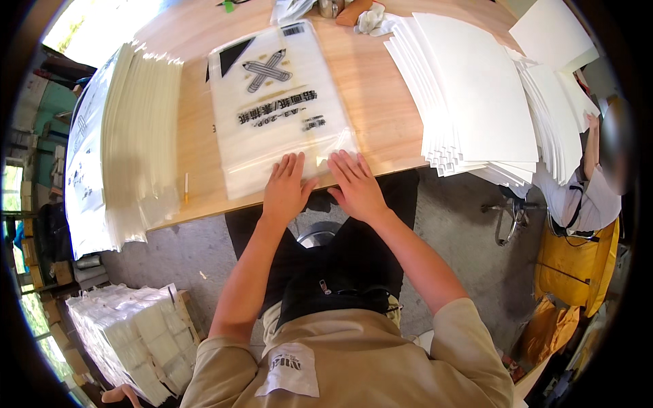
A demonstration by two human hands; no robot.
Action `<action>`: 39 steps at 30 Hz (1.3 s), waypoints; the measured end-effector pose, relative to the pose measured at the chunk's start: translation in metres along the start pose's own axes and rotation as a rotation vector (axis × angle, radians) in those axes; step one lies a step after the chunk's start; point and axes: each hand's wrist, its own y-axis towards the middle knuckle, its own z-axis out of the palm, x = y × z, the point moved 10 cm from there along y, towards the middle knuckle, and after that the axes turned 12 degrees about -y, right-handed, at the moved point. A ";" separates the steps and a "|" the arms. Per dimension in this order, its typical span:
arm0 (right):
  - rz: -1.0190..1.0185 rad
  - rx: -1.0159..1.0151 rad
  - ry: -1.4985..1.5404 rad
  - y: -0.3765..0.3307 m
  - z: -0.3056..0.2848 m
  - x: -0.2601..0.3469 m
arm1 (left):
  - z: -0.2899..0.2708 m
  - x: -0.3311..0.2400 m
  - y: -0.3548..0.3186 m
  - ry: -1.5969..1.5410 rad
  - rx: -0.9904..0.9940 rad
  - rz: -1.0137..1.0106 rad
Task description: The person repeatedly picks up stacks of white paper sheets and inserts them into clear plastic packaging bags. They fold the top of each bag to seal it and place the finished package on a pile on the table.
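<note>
A flat stack of clear plastic bags (241,153) lies on the wooden table in front of me, with black printing and a drawing of crossed pencils. Its near end reaches the table's front edge. My left hand (288,187) rests palm down on that end, fingers stretched out together. Beside it, my right hand (357,187) lies flat on the near right corner, fingers slightly apart. Neither hand grips anything. Light glints off creased film by the right fingertips.
Fanned packs in clear film (146,129) stand at the table's left. Piles of white paper sheets (476,88) cover the right side. A white cloth (373,19) lies at the back. Another person's arm (592,146) reaches toward the paper at far right. A wrapped bundle (139,333) sits lower left.
</note>
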 end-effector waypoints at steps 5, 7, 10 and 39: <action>0.045 0.012 0.048 0.006 0.008 0.003 | -0.007 0.003 0.015 -0.020 0.004 -0.004; 0.060 0.026 0.080 0.005 0.011 0.003 | -0.010 0.005 0.018 -0.020 0.008 -0.013; 0.073 0.054 0.133 0.006 0.010 0.001 | -0.006 0.015 0.021 -0.019 0.077 -0.043; 1.119 -0.238 1.140 0.026 0.051 -0.023 | -0.122 0.106 0.082 -0.903 -0.528 -0.324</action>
